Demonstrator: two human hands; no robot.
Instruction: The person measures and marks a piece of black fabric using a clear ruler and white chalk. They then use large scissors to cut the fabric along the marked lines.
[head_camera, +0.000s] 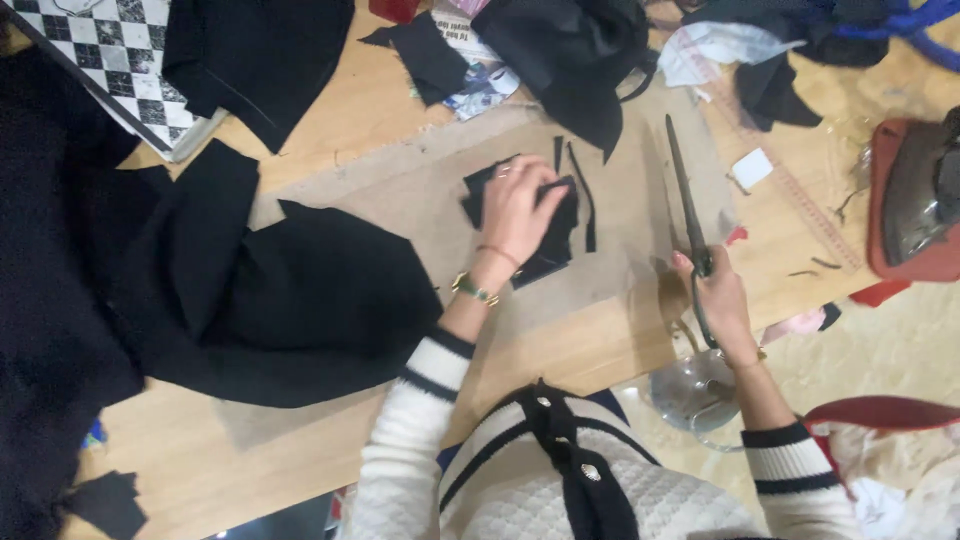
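White sleeves nearest. Left hand (515, 205) presses flat on black patch (553, 240), mid brown sheet (400, 190); fingers spread, not gripping. Right hand (718, 300) closed round scissors (688, 215) handle, right of patch. Patch looks light, limp, likely slides; pin flat, lift by edge.

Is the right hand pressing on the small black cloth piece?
No, the right hand holds the scissors; the left hand presses the black cloth piece.
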